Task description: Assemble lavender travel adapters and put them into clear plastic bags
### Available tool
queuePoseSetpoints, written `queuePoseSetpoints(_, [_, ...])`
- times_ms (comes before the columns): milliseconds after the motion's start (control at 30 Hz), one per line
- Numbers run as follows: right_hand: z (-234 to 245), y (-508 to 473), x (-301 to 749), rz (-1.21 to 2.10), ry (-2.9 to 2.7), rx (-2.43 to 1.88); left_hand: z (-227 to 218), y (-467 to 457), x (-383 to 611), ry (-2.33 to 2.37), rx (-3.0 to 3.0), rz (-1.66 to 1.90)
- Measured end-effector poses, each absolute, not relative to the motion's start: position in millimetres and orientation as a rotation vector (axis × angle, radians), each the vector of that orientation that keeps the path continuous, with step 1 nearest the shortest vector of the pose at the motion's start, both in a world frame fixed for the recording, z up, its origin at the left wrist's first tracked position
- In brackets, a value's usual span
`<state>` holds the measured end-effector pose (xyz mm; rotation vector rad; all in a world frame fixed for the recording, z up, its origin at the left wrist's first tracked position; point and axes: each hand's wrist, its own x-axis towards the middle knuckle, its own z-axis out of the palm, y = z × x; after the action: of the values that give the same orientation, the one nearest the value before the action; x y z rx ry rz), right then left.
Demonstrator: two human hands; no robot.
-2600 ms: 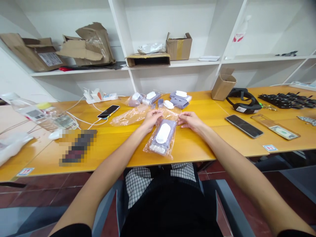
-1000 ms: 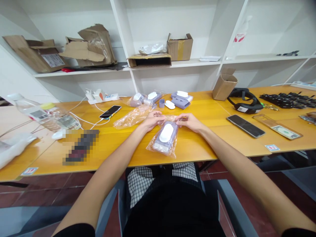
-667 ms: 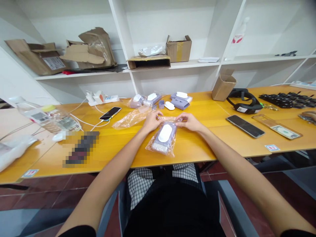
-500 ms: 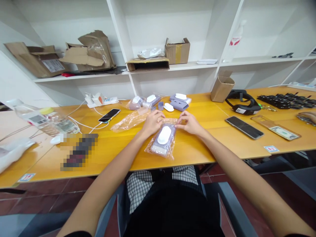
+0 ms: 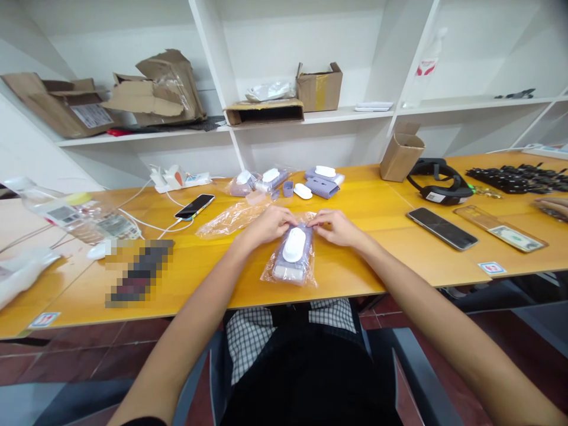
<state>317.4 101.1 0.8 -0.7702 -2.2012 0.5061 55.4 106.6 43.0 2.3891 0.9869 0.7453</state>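
Two bare hands meet at the far end of a clear plastic bag [image 5: 268, 274], their fingertips almost together. The left hand [image 5: 271, 225] is palm down, knuckles up, its fingers curled and drawn to the thumb, pinched on the film. The right hand [image 5: 336, 228] mirrors it, fingers pointing inward, thumb tucked beneath, also pinched on the film; the exact fingertip contact is too small to make out. Both forearms stretch forward from the lower corners and slant in towards each other, elbows wide.

Inside the bag, a lavender case [image 5: 287, 266] with a raised white oval cap [image 5: 294, 244] lies on the yellow wooden table [image 5: 350, 269], in front of the seated person, its long side running towards the body.

Just beyond the left hand, a second plastic bag [image 5: 227, 220] lies crumpled. Past the hands sit a small lavender cup [image 5: 288, 189], a loose white oval piece [image 5: 303, 191] and a lavender sleeve [image 5: 323, 188]. Two wrapped white-topped units stand near them to the left.

Farther left, a phone [image 5: 195, 207] lies beside white cables. Well to the right are a dark smartphone [image 5: 442, 229], an amber phone case [image 5: 474, 218] with a banknote, and a black headset [image 5: 444, 192]. A co-worker's hand [image 5: 555, 205] shows at the right edge.
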Motion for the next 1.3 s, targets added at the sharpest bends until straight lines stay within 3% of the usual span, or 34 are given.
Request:
queuePoseSetpoints(600, [-6, 98, 314, 0.411, -2.318, -0.789, 36, 102, 49, 0.970, 2.502, 0.691])
queuePoseSetpoints(1033, [-25, 93, 311, 0.553, -2.073, -0.939, -9, 76, 45, 1.219, 2.239, 1.201])
queuePoseSetpoints(1300, [-30, 99, 315, 0.454, -2.095, -0.912, -6, 75, 42, 1.436, 2.301, 1.006])
